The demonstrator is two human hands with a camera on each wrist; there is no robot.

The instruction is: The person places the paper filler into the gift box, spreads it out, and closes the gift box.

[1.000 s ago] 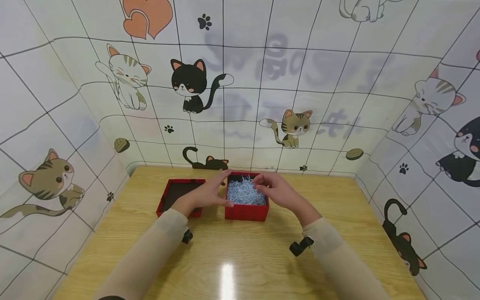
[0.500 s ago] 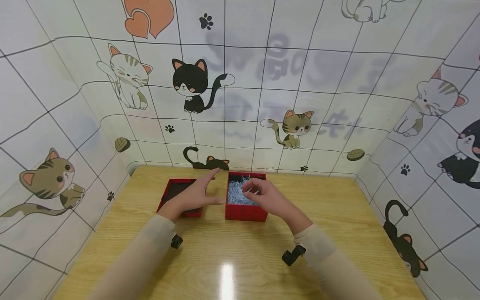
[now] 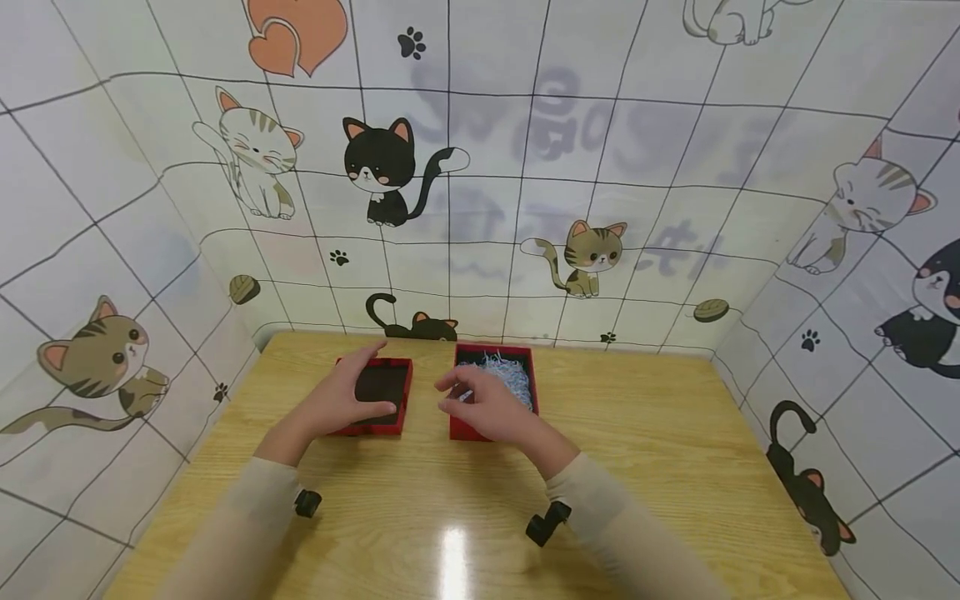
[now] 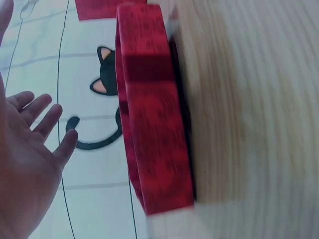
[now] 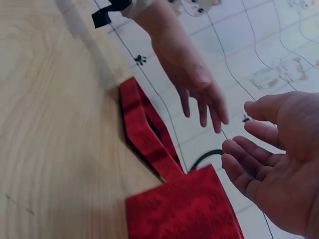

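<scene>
A red box (image 3: 535,379) stands at the back of the table, filled with pale blue shredded paper (image 3: 510,373). To its left lies the box's shallow red lid (image 3: 407,396), dark inside and turned open side up. My left hand (image 3: 330,402) hovers over the lid's left part, thumb and fingers spread apart, holding nothing. Above the box's front left corner is my right hand (image 3: 491,407), its fingers loosely bent with nothing between them. It hides part of the box and paper. The right wrist view shows both empty hands above the box (image 5: 184,206) and lid (image 5: 142,129).
The wooden table (image 3: 637,433) ends at a white wall sheet (image 3: 495,267) printed with cats and grid lines, which also encloses both sides. Black wrist cameras are strapped under both sleeves.
Both hands have moved left: the left from beside the box to over the lid, the right from the box's right side to its left corner. Box and lid stay put.
</scene>
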